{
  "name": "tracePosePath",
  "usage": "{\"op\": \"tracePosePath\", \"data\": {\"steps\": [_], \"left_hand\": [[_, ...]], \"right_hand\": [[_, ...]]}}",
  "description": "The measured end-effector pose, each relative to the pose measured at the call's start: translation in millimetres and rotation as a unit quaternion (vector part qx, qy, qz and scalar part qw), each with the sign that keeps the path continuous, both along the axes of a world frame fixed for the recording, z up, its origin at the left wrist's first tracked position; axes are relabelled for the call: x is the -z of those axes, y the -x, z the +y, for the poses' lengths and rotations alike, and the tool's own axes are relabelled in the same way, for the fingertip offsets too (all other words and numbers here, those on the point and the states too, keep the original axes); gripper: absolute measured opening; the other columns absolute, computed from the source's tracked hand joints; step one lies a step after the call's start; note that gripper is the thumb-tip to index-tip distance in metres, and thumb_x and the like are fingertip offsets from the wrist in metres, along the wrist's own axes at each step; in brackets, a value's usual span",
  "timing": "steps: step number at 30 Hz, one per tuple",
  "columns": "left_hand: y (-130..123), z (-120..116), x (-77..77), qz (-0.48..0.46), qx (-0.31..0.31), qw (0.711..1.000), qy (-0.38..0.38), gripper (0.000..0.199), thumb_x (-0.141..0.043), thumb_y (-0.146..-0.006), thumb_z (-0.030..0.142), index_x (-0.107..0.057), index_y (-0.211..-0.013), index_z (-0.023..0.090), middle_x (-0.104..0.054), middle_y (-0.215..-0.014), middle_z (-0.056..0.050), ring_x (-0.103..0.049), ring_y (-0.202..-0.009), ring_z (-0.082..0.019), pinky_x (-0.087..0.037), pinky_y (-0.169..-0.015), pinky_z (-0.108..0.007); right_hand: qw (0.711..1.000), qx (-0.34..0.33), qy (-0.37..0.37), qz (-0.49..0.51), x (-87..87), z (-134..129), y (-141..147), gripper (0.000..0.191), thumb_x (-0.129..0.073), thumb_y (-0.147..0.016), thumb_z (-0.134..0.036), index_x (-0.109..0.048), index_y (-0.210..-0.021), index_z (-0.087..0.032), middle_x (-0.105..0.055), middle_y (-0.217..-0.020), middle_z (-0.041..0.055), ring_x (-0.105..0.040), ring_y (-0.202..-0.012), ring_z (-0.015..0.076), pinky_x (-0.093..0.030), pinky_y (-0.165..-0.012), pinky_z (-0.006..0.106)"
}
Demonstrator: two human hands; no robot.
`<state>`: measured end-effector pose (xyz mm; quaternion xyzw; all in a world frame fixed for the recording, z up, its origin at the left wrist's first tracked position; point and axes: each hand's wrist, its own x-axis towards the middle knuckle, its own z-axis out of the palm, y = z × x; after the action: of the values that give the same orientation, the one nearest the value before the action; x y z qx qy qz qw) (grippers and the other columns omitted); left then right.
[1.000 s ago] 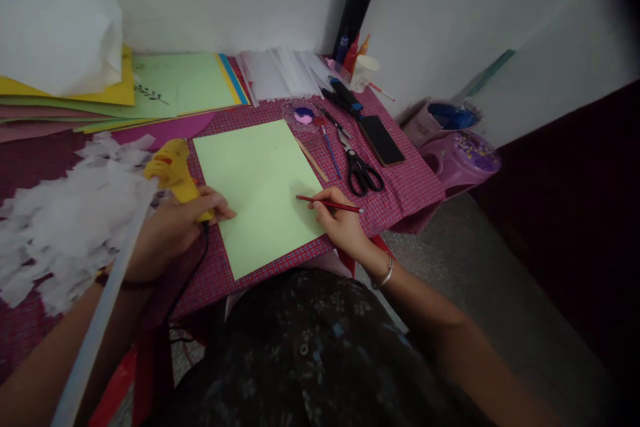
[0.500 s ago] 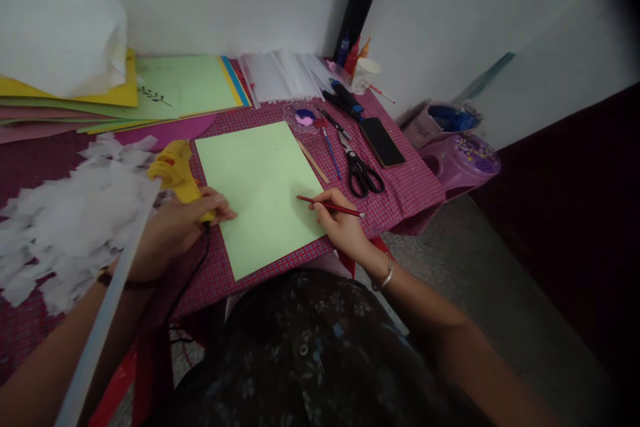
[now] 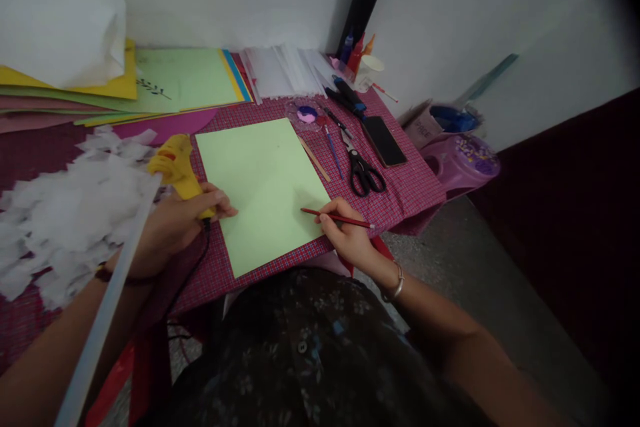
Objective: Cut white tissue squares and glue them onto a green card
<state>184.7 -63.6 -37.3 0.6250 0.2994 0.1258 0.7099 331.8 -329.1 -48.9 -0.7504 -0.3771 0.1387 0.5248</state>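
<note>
A light green sheet (image 3: 260, 187) lies flat on the checked tablecloth in front of me. My left hand (image 3: 187, 217) is wrapped round the handle of a yellow glue gun (image 3: 179, 163), with some fingertips on the sheet's left edge. A long translucent glue stick (image 3: 107, 303) sticks out of the gun and crosses over my left forearm. At the sheet's right edge, my right hand (image 3: 345, 230) pinches a red pencil (image 3: 345, 219), whose tip is over the sheet. Whether the tip touches the paper I cannot tell.
White paper scraps (image 3: 75, 213) are heaped at the left. Black-handled scissors (image 3: 365, 173), a dark phone (image 3: 384, 140), a paintbrush (image 3: 334, 150) and a wooden stick (image 3: 314, 157) lie right of the sheet. Coloured sheets (image 3: 185, 80) and clear sticks (image 3: 285, 72) lie along the wall.
My right hand has moved slightly right and down with the pencil, whose tip has shifted the same way. My left hand and the glue gun have hardly moved. The view has shifted slightly.
</note>
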Motion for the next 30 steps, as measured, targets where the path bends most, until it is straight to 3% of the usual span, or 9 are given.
{"op": "tracePosePath", "data": {"steps": [10, 13, 16, 24, 30], "left_hand": [[-1.9, -5.5, -6.2, 0.003, -0.013, 1.000, -0.011, 0.015, -0.073, -0.064, 0.031, -0.067, -0.061, 0.018, -0.066, -0.062, -0.001, -0.061, -0.064, -0.015, -0.049, -0.064, -0.024], [-2.1, -4.1, -4.2, -0.007, -0.017, 1.000, -0.006, 0.014, -0.074, -0.063, 0.030, -0.066, -0.061, 0.019, -0.065, -0.062, 0.000, -0.061, -0.062, -0.014, -0.051, -0.065, -0.025], [-2.3, -2.7, -2.7, -0.007, -0.016, 1.000, -0.002, 0.014, -0.074, -0.064, 0.030, -0.066, -0.060, 0.020, -0.065, -0.061, 0.000, -0.061, -0.062, -0.014, -0.052, -0.065, -0.025], [-1.5, -3.2, -4.8, 0.012, -0.015, 1.000, -0.006, 0.015, -0.074, -0.064, 0.032, -0.066, -0.062, 0.020, -0.067, -0.063, -0.001, -0.063, -0.064, -0.016, -0.053, -0.065, -0.026], [-2.2, -5.2, -7.1, 0.014, -0.011, 1.000, -0.018, 0.015, -0.073, -0.066, 0.033, -0.065, -0.062, 0.021, -0.067, -0.064, 0.000, -0.063, -0.067, -0.016, -0.053, -0.070, -0.027]], "right_hand": [[0.996, -0.064, 0.041, 0.052, -23.4, -28.8, 30.8, 0.008, -0.055, -0.090, -0.021, -0.056, -0.083, -0.023, -0.060, -0.073, 0.0007, -0.057, -0.067, 0.0164, -0.045, -0.060, 0.029], [0.989, -0.098, 0.018, 0.105, -25.9, -35.1, 34.5, 0.008, -0.054, -0.092, -0.024, -0.057, -0.085, -0.023, -0.063, -0.074, 0.0009, -0.059, -0.065, 0.0152, -0.046, -0.058, 0.028], [0.987, -0.070, -0.020, 0.145, -24.5, -37.2, 27.7, 0.009, -0.054, -0.094, -0.030, -0.057, -0.092, -0.023, -0.065, -0.074, 0.0003, -0.061, -0.065, 0.0145, -0.049, -0.059, 0.027], [0.995, -0.002, -0.054, 0.087, -8.4, -0.7, -16.1, 0.010, -0.055, -0.093, -0.031, -0.058, -0.088, -0.022, -0.063, -0.074, -0.0005, -0.059, -0.065, 0.0139, -0.048, -0.061, 0.028], [0.998, -0.006, -0.041, 0.039, 0.8, 19.1, -25.1, 0.004, -0.054, -0.088, -0.025, -0.056, -0.087, -0.022, -0.062, -0.074, -0.0011, -0.056, -0.065, 0.0140, -0.045, -0.061, 0.028]]}}
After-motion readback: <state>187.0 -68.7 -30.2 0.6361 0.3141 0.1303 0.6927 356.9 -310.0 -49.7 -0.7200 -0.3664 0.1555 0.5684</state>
